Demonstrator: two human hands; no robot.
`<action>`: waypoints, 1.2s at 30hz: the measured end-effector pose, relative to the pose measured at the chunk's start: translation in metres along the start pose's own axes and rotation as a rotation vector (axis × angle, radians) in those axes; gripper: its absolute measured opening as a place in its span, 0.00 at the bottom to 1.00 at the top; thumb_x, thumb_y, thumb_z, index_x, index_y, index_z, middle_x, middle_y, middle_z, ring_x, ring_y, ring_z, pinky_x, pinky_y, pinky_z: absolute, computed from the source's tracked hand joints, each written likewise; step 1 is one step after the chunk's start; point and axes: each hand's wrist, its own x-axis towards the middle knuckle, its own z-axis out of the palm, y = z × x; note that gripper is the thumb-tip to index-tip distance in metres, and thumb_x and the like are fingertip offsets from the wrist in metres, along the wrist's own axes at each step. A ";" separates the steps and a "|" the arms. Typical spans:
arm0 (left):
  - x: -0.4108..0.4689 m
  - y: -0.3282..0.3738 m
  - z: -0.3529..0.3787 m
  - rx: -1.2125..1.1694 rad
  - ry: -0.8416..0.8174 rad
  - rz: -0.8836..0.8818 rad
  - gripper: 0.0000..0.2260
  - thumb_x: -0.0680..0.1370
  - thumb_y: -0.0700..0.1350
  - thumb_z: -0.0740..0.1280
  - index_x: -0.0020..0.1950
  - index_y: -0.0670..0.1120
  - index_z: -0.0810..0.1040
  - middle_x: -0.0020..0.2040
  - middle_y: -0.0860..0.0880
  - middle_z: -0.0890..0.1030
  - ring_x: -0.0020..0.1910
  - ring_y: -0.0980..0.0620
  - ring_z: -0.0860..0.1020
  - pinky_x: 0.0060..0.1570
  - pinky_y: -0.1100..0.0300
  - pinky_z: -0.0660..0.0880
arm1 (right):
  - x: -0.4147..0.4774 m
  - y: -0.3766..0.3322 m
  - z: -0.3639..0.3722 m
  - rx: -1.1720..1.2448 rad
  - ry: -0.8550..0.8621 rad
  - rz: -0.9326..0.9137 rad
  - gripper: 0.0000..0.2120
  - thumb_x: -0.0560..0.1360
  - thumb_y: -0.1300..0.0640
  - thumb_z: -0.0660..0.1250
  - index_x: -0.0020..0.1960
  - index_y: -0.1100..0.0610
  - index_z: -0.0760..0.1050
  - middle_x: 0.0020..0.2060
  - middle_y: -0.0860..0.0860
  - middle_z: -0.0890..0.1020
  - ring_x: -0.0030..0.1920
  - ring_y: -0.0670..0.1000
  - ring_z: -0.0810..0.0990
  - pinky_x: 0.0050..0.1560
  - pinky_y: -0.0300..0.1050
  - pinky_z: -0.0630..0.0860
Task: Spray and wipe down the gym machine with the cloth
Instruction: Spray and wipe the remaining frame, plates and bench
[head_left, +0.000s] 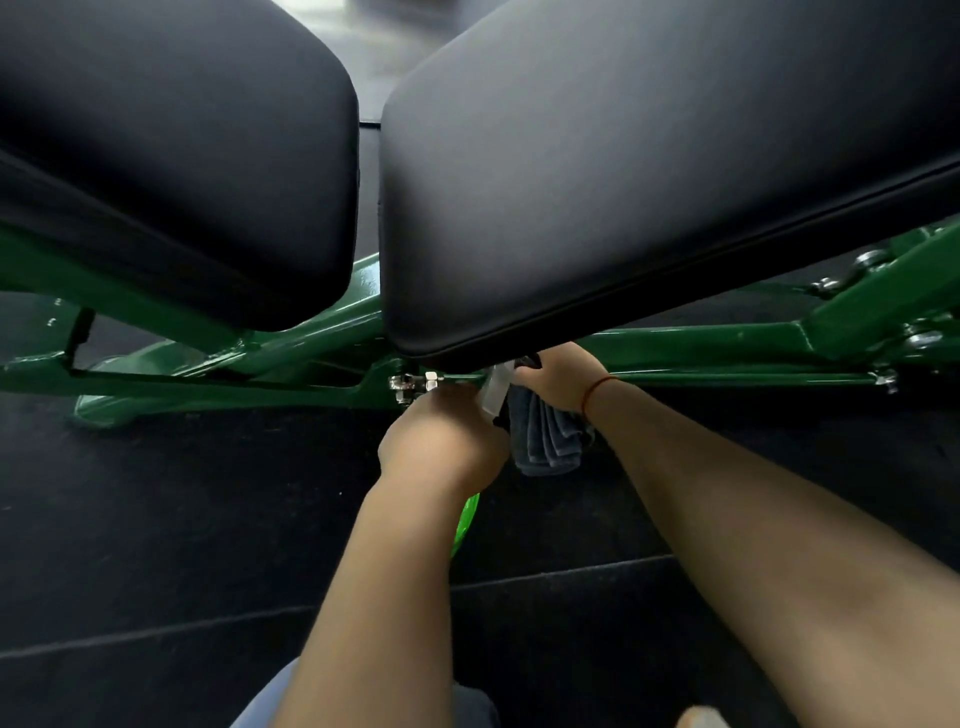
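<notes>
Left hand (441, 444) grips the bottle (492, 391), right hand (563, 375) beside it holds the cloth (545, 439), so I think it is spray time; next, squirt the bar (691, 336) just past them, then wipe.

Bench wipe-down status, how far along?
Done: nothing provable; the black pads show no streaks or wetness. In hand: left hand grips the spray bottle, right hand holds the grey cloth, both at the green frame under the pad. Left: probably most of the wiping.
</notes>
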 end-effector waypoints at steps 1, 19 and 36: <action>0.001 0.000 0.001 0.008 -0.007 -0.003 0.06 0.78 0.48 0.63 0.53 0.50 0.74 0.45 0.49 0.76 0.49 0.43 0.78 0.42 0.56 0.73 | -0.001 -0.002 0.001 0.016 0.009 -0.015 0.17 0.79 0.46 0.65 0.60 0.58 0.76 0.49 0.54 0.79 0.53 0.58 0.79 0.56 0.55 0.76; -0.030 -0.015 -0.003 0.007 0.081 -0.086 0.09 0.72 0.42 0.70 0.50 0.53 0.80 0.33 0.52 0.74 0.32 0.48 0.73 0.33 0.59 0.67 | 0.059 -0.045 0.011 -0.002 -0.137 -0.089 0.13 0.71 0.42 0.66 0.40 0.52 0.78 0.42 0.52 0.82 0.43 0.54 0.80 0.51 0.52 0.79; -0.007 0.023 0.009 0.132 0.018 0.012 0.08 0.76 0.47 0.66 0.54 0.55 0.76 0.44 0.53 0.77 0.44 0.52 0.76 0.38 0.58 0.70 | 0.034 0.089 0.029 -0.137 0.582 0.102 0.21 0.71 0.45 0.52 0.48 0.57 0.76 0.44 0.57 0.81 0.46 0.61 0.77 0.42 0.50 0.64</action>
